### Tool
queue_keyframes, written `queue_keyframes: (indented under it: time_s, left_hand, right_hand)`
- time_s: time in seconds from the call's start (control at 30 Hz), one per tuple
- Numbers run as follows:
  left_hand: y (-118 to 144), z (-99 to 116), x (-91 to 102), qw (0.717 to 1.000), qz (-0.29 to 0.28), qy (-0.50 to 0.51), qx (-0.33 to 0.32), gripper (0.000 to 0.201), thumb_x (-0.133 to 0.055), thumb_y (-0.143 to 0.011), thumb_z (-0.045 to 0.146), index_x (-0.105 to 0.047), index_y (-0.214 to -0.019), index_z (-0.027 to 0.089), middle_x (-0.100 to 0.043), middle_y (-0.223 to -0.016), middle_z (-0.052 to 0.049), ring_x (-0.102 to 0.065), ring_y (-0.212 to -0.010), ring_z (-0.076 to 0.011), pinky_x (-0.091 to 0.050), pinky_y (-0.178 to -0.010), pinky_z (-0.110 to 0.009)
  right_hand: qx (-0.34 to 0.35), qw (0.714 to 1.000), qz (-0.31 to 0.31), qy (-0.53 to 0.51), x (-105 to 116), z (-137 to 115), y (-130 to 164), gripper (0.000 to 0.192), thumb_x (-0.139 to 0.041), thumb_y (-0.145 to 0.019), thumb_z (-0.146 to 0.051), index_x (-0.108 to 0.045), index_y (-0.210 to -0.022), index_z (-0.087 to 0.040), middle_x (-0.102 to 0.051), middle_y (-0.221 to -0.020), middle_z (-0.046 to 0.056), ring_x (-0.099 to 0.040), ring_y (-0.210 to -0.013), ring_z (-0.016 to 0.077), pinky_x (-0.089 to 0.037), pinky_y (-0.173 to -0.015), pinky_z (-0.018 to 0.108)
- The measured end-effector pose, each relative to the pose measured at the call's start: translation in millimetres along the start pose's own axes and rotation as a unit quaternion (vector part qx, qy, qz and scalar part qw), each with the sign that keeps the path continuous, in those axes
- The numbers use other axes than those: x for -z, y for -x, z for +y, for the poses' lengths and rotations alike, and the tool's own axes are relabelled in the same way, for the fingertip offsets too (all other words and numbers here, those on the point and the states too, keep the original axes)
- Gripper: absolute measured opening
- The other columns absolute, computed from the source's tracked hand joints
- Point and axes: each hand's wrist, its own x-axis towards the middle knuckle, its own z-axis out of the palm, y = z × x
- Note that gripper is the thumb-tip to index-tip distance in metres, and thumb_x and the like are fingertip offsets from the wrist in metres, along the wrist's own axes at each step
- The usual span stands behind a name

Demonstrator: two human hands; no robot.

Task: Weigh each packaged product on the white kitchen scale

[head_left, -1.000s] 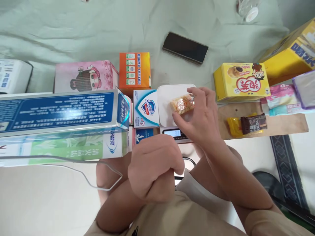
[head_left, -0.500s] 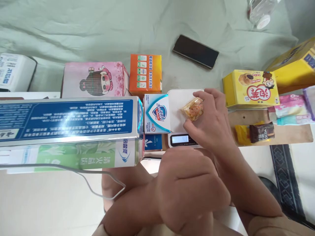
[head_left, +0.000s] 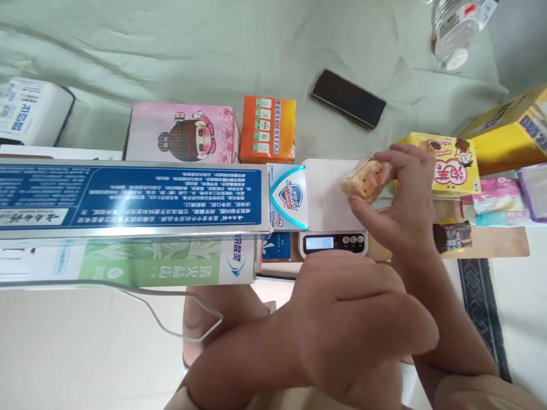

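My right hand [head_left: 401,193] pinches a small wrapped snack [head_left: 368,180] between thumb and fingers. The snack is in a clear wrapper and is held over the right edge of a white kitchen scale [head_left: 322,193], whose lit display [head_left: 319,243] shows small, blurred digits. My left hand [head_left: 363,313] is closed in a fist in front of the scale; nothing shows in it. Left of the scale's plate lies a white and blue Safeguard soap box [head_left: 289,196].
A long blue toothpaste box [head_left: 128,199] lies over a green one [head_left: 171,265]. Behind are a pink box [head_left: 145,134], an orange box [head_left: 269,128] and a phone [head_left: 349,98]. At right: a yellow snack box [head_left: 455,171], a brown packet [head_left: 455,236] and a bottle [head_left: 457,34].
My right hand has lifted the snack and shifted it right, from the middle of the scale's plate to its right edge. My left hand stays a fist. The view has shifted slightly.
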Motion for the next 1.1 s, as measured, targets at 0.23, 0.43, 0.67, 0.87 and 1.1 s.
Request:
queue_keyframes:
  time_s: [0.23,0.43,0.67,0.87,1.1]
  left_hand:
    - [-9,-5,-4.0,0.986,0.078,0.062,0.134,0.025,-0.059,-0.086,0.026,-0.063,-0.111,0.025,-0.074,-0.104,-0.005,-0.072,-0.097,-0.0218,-0.065,-0.083,-0.039]
    - [-14,-2,5.9,0.977,0.059,0.070,0.191,0.026,-0.061,-0.086,0.036,-0.063,-0.110,0.024,-0.073,-0.104,-0.006,-0.070,-0.099,-0.0238,-0.065,-0.088,-0.043]
    - [-21,0,7.2,0.970,0.065,0.082,0.220,0.015,-0.061,-0.085,0.032,-0.061,-0.098,0.024,-0.069,-0.093,-0.003,-0.066,-0.087,-0.0182,-0.061,-0.077,-0.037]
    - [-20,-3,7.7,0.973,0.050,0.083,0.209,0.016,-0.060,-0.083,0.026,-0.060,-0.099,0.026,-0.070,-0.099,-0.002,-0.067,-0.090,-0.0165,-0.063,-0.084,-0.034]
    - [-27,2,4.2,0.962,0.013,0.109,0.248,0.008,-0.059,-0.080,0.020,-0.059,-0.088,0.022,-0.064,-0.088,0.001,-0.060,-0.079,-0.0117,-0.056,-0.075,-0.028]
  right_hand:
    - [0.023,0.993,-0.117,-0.005,-11,2,-69,0.065,-0.070,-0.075,-0.033,-0.047,-0.136,-0.028,-0.045,-0.143,0.013,-0.041,-0.145,0.0287,-0.048,-0.118,0.054]
    - [0.065,0.967,-0.245,-0.015,-51,16,-127,0.074,-0.073,-0.073,-0.024,-0.047,-0.142,-0.028,-0.043,-0.148,0.010,-0.039,-0.148,0.0236,-0.041,-0.128,0.048]
    - [0.092,0.939,-0.328,-0.056,-73,30,-144,0.087,-0.079,-0.071,-0.030,-0.043,-0.149,-0.025,-0.041,-0.155,0.007,-0.038,-0.153,0.0227,-0.039,-0.130,0.041]
    - [-0.068,0.950,-0.299,-0.056,-75,26,-135,0.058,-0.060,-0.088,-0.016,-0.051,-0.143,-0.028,-0.048,-0.152,0.005,-0.056,-0.135,0.0179,-0.052,-0.112,0.035]
    - [-0.161,0.942,-0.285,-0.075,-73,8,-131,0.053,-0.065,-0.086,-0.016,-0.057,-0.137,-0.026,-0.058,-0.140,0.004,-0.056,-0.086,0.0061,-0.051,-0.083,0.024]
